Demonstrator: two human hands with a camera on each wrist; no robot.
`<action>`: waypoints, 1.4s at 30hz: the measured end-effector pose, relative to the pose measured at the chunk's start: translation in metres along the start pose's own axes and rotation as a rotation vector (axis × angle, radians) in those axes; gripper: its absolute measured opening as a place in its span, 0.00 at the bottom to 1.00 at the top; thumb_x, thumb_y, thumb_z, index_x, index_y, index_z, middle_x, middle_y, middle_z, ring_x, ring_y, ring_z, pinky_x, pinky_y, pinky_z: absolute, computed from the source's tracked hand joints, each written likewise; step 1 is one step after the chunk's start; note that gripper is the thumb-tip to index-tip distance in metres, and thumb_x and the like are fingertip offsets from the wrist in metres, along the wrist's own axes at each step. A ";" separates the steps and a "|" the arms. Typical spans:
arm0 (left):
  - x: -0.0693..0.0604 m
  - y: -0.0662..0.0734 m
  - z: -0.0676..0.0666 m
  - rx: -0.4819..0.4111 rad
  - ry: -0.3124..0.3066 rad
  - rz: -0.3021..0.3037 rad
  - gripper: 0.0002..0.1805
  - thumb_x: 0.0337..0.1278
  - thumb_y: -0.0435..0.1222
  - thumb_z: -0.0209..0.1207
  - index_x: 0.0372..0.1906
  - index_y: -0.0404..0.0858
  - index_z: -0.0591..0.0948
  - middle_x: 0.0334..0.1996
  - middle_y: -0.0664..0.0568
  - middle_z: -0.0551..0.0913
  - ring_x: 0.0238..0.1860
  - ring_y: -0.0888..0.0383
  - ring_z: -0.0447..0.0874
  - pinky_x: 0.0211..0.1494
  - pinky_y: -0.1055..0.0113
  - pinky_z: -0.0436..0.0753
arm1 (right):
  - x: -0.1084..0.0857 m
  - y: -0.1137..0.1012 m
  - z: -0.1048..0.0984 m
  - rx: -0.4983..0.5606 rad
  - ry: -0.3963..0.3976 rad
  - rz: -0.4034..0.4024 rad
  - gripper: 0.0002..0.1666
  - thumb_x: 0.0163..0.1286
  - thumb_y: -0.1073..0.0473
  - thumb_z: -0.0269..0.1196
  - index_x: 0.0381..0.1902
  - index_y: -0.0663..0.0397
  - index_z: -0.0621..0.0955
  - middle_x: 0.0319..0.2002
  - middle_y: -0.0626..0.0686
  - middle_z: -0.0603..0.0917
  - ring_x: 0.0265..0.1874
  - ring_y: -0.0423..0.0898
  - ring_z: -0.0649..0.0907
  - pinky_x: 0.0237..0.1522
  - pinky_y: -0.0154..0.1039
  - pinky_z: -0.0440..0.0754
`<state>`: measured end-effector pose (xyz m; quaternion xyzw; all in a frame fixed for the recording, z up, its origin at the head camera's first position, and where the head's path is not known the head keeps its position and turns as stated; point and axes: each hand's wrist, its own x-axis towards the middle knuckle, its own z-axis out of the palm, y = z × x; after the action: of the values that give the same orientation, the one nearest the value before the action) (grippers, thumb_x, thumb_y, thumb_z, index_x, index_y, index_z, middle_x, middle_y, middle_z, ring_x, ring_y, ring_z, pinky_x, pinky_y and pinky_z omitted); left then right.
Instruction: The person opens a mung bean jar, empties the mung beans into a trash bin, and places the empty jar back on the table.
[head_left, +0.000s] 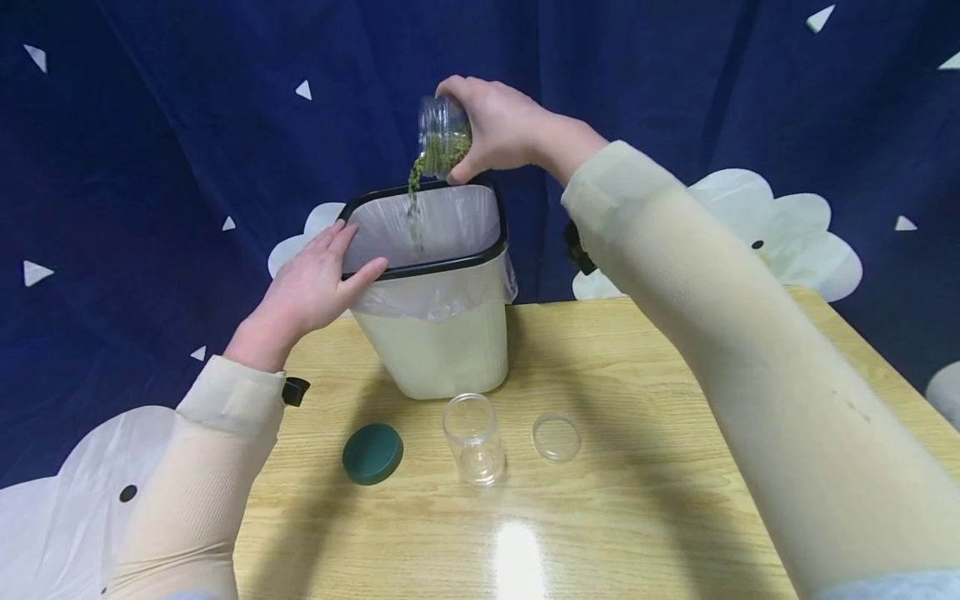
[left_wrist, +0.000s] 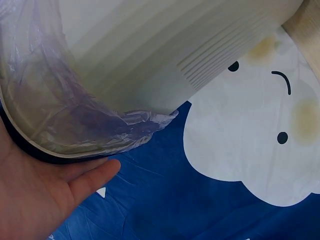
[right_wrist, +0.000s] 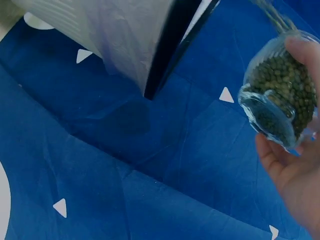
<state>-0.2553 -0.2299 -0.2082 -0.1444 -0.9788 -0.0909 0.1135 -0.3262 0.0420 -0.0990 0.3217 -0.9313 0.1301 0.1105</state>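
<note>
My right hand grips a clear jar, tipped on its side above the bin. Small green pellets partly fill the jar, and a stream of them falls from its mouth into the bin. The cream waste bin has a black rim and a translucent liner bag folded over the edge. At its left corner my left hand rests on the rim with fingers extended. The left wrist view shows that hand against the rim, some fingers out of sight.
In front of the bin an uncapped clear jar stands on the wooden table. A green lid lies left of it, a clear round lid to its right. A blue curtain with white cloud shapes hangs behind.
</note>
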 end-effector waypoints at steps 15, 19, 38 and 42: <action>-0.001 0.001 0.000 -0.005 0.001 -0.007 0.50 0.64 0.68 0.38 0.75 0.33 0.54 0.74 0.35 0.50 0.73 0.39 0.49 0.71 0.43 0.53 | 0.000 0.000 0.003 -0.011 -0.038 -0.003 0.58 0.54 0.47 0.73 0.75 0.53 0.54 0.66 0.56 0.67 0.60 0.50 0.70 0.65 0.42 0.66; 0.000 0.001 0.001 -0.006 0.004 -0.006 0.50 0.64 0.68 0.38 0.75 0.33 0.54 0.74 0.35 0.50 0.73 0.39 0.49 0.71 0.43 0.53 | 0.000 -0.001 0.001 -0.014 -0.034 -0.001 0.58 0.54 0.48 0.74 0.75 0.54 0.55 0.66 0.56 0.67 0.60 0.51 0.70 0.65 0.43 0.66; 0.003 0.003 0.002 -0.004 0.002 0.004 0.50 0.64 0.68 0.38 0.75 0.33 0.55 0.74 0.35 0.51 0.74 0.40 0.48 0.71 0.43 0.53 | -0.004 0.005 0.002 -0.053 -0.058 -0.009 0.57 0.53 0.50 0.74 0.74 0.55 0.57 0.63 0.57 0.70 0.58 0.52 0.70 0.63 0.46 0.68; 0.003 0.003 0.001 -0.007 -0.002 0.001 0.50 0.64 0.68 0.38 0.75 0.33 0.54 0.74 0.35 0.50 0.74 0.40 0.48 0.71 0.43 0.53 | -0.005 0.005 -0.002 -0.081 -0.033 0.004 0.57 0.54 0.49 0.74 0.74 0.52 0.56 0.65 0.56 0.68 0.61 0.52 0.68 0.65 0.46 0.66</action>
<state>-0.2577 -0.2257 -0.2082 -0.1453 -0.9785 -0.0943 0.1122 -0.3248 0.0494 -0.0995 0.3171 -0.9382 0.0870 0.1078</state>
